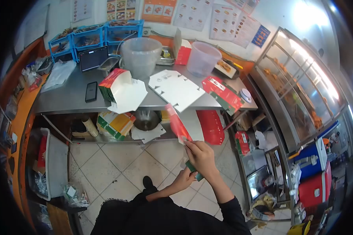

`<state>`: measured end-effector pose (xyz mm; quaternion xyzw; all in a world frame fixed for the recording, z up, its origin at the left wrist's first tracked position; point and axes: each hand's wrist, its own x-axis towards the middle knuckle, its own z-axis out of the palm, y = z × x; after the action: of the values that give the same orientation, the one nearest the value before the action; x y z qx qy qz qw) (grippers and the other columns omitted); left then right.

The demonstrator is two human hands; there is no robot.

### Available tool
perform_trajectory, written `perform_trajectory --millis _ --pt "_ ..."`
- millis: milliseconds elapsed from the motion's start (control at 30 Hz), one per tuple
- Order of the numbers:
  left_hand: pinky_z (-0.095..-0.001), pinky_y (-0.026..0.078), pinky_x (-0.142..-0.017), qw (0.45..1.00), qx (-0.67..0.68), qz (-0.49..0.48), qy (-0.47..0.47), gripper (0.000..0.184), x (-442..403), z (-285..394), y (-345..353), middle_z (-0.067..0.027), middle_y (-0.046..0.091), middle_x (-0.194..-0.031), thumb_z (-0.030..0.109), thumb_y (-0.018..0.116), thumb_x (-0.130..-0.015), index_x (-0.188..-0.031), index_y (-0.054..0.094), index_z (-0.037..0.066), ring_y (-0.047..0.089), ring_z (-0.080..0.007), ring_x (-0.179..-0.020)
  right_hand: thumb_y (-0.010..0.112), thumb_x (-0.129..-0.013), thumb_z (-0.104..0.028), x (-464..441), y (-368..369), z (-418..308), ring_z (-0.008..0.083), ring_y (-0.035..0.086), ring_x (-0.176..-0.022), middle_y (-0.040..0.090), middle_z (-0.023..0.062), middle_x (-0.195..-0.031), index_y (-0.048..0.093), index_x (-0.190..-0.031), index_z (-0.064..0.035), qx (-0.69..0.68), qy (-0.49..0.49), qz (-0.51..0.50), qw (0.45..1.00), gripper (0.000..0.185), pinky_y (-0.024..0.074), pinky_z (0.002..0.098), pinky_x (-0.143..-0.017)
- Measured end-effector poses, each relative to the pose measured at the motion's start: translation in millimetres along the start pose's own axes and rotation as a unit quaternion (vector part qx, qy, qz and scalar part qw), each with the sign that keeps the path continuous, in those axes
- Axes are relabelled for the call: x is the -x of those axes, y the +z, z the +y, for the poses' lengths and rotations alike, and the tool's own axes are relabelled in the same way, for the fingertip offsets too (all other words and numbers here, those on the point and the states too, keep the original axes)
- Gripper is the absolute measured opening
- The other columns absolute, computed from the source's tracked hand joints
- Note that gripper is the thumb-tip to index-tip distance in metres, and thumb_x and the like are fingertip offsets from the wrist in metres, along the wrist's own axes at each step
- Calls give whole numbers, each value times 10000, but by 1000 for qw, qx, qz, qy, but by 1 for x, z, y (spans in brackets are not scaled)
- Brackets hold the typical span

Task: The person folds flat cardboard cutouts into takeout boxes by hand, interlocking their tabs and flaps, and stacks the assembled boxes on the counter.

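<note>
A red, white and green cardboard food box [177, 126] is held nearly edge-on in front of the steel table, over the tiled floor. My right hand [201, 157] grips it along its red part, fingers closed. Lower down, my left hand [183, 181] is closed around the green end. On the table beyond lies a flat white box blank [176, 89] with notched edges. To its left a partly folded red box [123, 91] stands with white flaps spread. A printed red and green blank [222, 94] lies at the right, by a small white round item [245, 95].
A cloudy bucket [141, 56], a clear plastic tub [203, 58], a tablet [93, 58] and a phone [91, 91] are on the steel table [62, 100]. A lit food warmer [298, 86] stands right. Below are a metal bowl [147, 120] and more cartons [116, 124].
</note>
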<state>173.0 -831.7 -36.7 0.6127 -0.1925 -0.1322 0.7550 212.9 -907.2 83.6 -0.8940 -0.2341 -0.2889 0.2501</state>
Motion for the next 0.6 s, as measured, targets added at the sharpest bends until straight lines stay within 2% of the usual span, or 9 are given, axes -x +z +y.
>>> perform_trajectory --millis 33,67,100,167,200,300,367,467,600 --pt "-336 536 -684 1000 -2 8 5 343 -14 -5 -11 -169 531 -932 44 415 -854 -1166 292 -31 585 -228 -841 649 -623 -64 -17 9 5 217 559 -724 585 82 -807 594 -840 -26 30 -39 -78 996 227 457 308 -647" --pt "-320 534 -656 999 23 33 5 325 -27 -10 -25 -164 538 -907 46 420 -853 -1150 313 -30 589 -220 -829 624 -642 -55 -33 14 7 176 574 -676 591 36 -758 579 -768 -45 71 -127 -83 986 134 471 267 -593" --pt "-304 532 -628 997 48 60 4 306 -36 -7 -39 -159 544 -882 49 425 -852 -1134 334 -30 592 -211 -817 624 -642 -55 -47 18 6 176 574 -676 591 36 -758 579 -768 -45 63 -135 -82 985 134 471 267 -593" --pt "-305 528 -636 996 44 77 4 314 -47 -2 -73 -158 541 -892 57 431 -850 -1137 335 -28 589 -212 -824 627 -637 -75 -71 24 11 154 583 -712 599 27 -788 568 -727 -54 18 -308 1 951 109 470 256 -567" --pt "-306 524 -644 995 46 86 4 321 -48 6 -88 -158 539 -901 64 438 -848 -1139 337 -27 586 -213 -832 646 -605 -98 -76 31 19 149 591 -703 605 28 -819 566 -726 -60 39 -339 21 940 150 472 248 -555" --pt "-309 513 -667 995 50 92 3 345 -55 28 -121 -156 530 -929 88 458 -840 -1146 341 -22 576 -215 -855 614 -610 -64 -92 52 42 156 572 -637 592 43 -790 551 -724 -45 -19 -297 35 954 132 463 258 -540" --pt "-311 505 -682 994 46 95 11 361 -64 42 -137 -154 525 -948 103 471 -835 -1150 343 -19 570 -217 -870 637 -595 -58 -99 67 40 152 566 -606 575 47 -751 533 -684 -43 -48 -306 28 950 138 455 260 -515" --pt "-314 494 -706 994 34 105 22 385 -84 52 -151 -152 517 -977 127 491 -828 -1157 347 -14 560 -219 -893 642 -617 -61 -112 85 32 141 516 -532 468 32 -624 497 -627 -46 -87 -234 0 968 146 426 266 -469" --pt "-318 479 -736 992 -4 116 44 419 -107 72 -160 -150 506 -1014 158 517 -819 -1166 353 -8 547 -223 -924 655 -566 -75 -138 91 66 148 534 -544 529 28 -681 522 -661 -45 -43 -288 -3 957 166 419 255 -461"
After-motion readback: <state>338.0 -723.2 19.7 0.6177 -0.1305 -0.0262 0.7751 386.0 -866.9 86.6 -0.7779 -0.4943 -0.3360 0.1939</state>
